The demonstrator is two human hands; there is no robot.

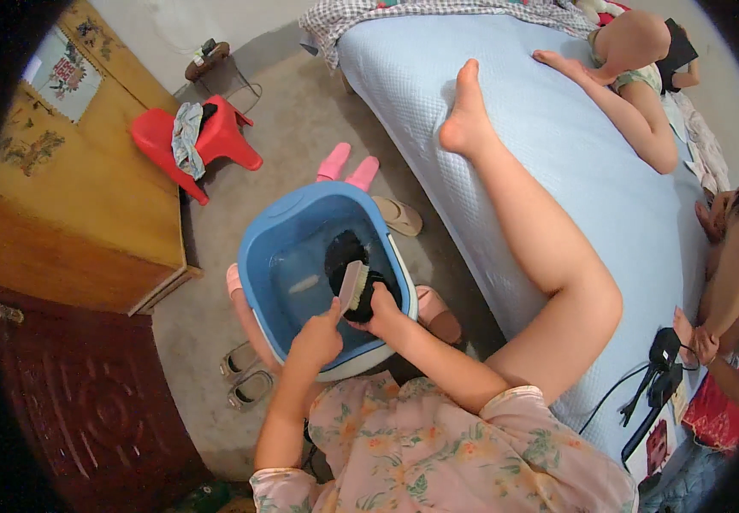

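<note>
My left hand (316, 342) is closed round the handle of a pale scrub brush (354, 282) with light bristles. The bristles lie against a black item (378, 295), rounded and shoe-like, which my right hand (384, 312) grips from its right side. Just beyond the brush is another black part (345, 248), over the water; whether it belongs to the same item I cannot tell. Both hands are over a blue plastic basin (288, 208) with water in it. A small whitish oblong piece (304, 283) is in the basin, left of the brush.
Pink slippers (334, 162) and a beige shoe (399, 215) lie by the basin; grey shoes (251, 389) stand at its near left. A red stool (231, 141) holds cloth. At right, a blue-covered bed (412, 85) bears a bare leg, other people and black cables (622, 389).
</note>
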